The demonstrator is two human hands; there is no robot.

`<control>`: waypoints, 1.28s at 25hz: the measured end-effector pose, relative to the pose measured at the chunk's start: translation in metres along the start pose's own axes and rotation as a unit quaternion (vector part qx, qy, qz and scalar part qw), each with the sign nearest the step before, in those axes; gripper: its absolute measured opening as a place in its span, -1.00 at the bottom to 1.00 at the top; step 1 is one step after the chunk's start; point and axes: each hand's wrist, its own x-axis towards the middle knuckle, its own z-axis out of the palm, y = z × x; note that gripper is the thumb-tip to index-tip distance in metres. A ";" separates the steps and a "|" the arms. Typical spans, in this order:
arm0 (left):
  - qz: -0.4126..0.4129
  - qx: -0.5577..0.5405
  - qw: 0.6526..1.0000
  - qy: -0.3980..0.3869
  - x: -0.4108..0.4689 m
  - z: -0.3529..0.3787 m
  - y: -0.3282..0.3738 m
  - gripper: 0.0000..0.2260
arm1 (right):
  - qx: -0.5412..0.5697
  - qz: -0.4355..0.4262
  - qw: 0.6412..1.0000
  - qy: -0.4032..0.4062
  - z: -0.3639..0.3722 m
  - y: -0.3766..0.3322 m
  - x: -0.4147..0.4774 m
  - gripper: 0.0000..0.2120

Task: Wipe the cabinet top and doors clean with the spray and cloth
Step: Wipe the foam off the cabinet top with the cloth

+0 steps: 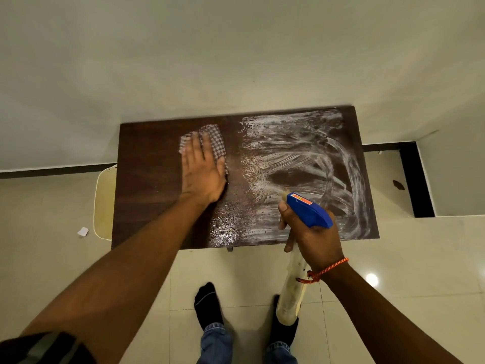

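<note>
Foam streaks in white arcs cover the right half of the dark wooden cabinet top (pixel 147 185), running from the far right corner down to the near edge, with a band of wet droplets (pixel 225 229) down the middle toward the near edge. The left half is dry and bare.

The left hand (pixel 200 170) lies flat and fully open, fingers together, palm pressed down on a checked cloth (pixel 211 139) at the middle of the top, nearer the far edge. The cloth shows beyond the fingertips and along the thumb side.

The right hand (pixel 312 239) is closed around the neck of a spray bottle (pixel 291 292), held above the near edge on the right side. Its blue trigger head (pixel 309 211) points over the foamed area, with the forefinger curled at the trigger. The pale bottle body hangs down past the wrist, which wears an orange thread bracelet (pixel 325 271).

Two feet in black socks (pixel 208 304) stand on the tiled floor (pixel 420 258) before the near edge.
</note>
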 end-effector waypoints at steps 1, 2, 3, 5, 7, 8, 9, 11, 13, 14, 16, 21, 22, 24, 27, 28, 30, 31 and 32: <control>0.020 -0.002 1.000 -0.003 -0.003 0.004 0.018 -0.36 | -0.003 0.000 1.000 0.001 -0.001 0.000 -0.001 -0.72; 0.036 -0.004 0.999 -0.008 -0.005 0.007 0.030 -0.36 | -0.007 0.000 1.000 0.002 -0.003 0.002 -0.002 -0.72; 0.051 -0.002 0.998 -0.020 -0.006 0.007 0.034 -0.37 | -0.012 0.002 1.000 0.003 -0.005 0.002 -0.003 -0.71; 0.077 0.009 0.997 -0.028 -0.009 0.002 0.016 -0.37 | -0.019 0.003 1.000 0.002 -0.006 0.002 -0.007 -0.69; 0.064 0.007 0.998 -0.014 -0.011 -0.005 -0.025 -0.36 | -0.024 0.005 1.000 0.000 -0.006 0.002 -0.009 -0.70; 0.041 0.006 0.999 -0.007 -0.015 -0.009 -0.053 -0.35 | -0.024 0.006 1.000 -0.001 -0.006 0.002 -0.010 -0.70; 0.017 0.006 1.000 0.000 -0.020 -0.013 -0.084 -0.35 | -0.022 0.007 1.000 -0.002 -0.005 0.002 -0.011 -0.70; -0.016 0.007 1.000 0.001 -0.035 -0.024 -0.136 -0.33 | -0.021 0.008 1.000 -0.007 -0.001 0.003 -0.013 -0.73; -0.043 0.002 0.999 -0.004 -0.043 -0.026 -0.157 -0.31 | -0.014 0.007 1.000 -0.013 0.003 0.005 -0.015 -0.74; -0.061 0.001 0.998 0.004 -0.044 -0.023 -0.155 -0.30 | -0.007 0.005 1.000 -0.015 0.004 0.006 -0.015 -0.73; -0.086 -0.006 0.996 0.016 -0.046 -0.017 -0.134 -0.29 | 0.001 0.003 1.000 -0.018 0.005 0.008 -0.014 -0.69; -0.030 0.005 0.999 0.017 -0.067 0.010 -0.042 -0.34 | 0.001 0.011 1.000 -0.013 0.003 0.009 -0.014 -0.61; -0.013 0.005 1.000 0.018 -0.071 0.017 -0.017 -0.35 | 0.000 0.012 1.000 -0.009 0.003 0.008 -0.015 -0.62; 0.023 0.006 1.000 0.018 -0.078 0.030 0.029 -0.35 | -0.005 0.013 1.000 -0.002 0.000 0.007 -0.015 -0.66; 0.052 0.012 0.999 0.004 -0.080 0.033 0.044 -0.37 | -0.015 0.011 1.000 0.005 -0.005 0.005 -0.018 -0.71; 0.064 0.016 0.998 -0.002 -0.080 0.031 0.035 -0.38 | -0.014 0.013 1.000 0.007 -0.006 0.004 -0.019 -0.72; 0.069 0.019 0.997 -0.004 -0.083 0.024 0.003 -0.37 | -0.012 0.015 1.000 0.009 -0.008 0.001 -0.021 -0.72; 0.057 0.020 0.998 -0.002 -0.086 0.019 -0.019 -0.36 | -0.011 0.016 1.000 0.008 -0.008 0.001 -0.022 -0.72; 0.040 0.023 0.999 0.002 -0.089 0.014 -0.046 -0.36 | -0.011 0.016 1.000 0.007 -0.008 0.000 -0.022 -0.72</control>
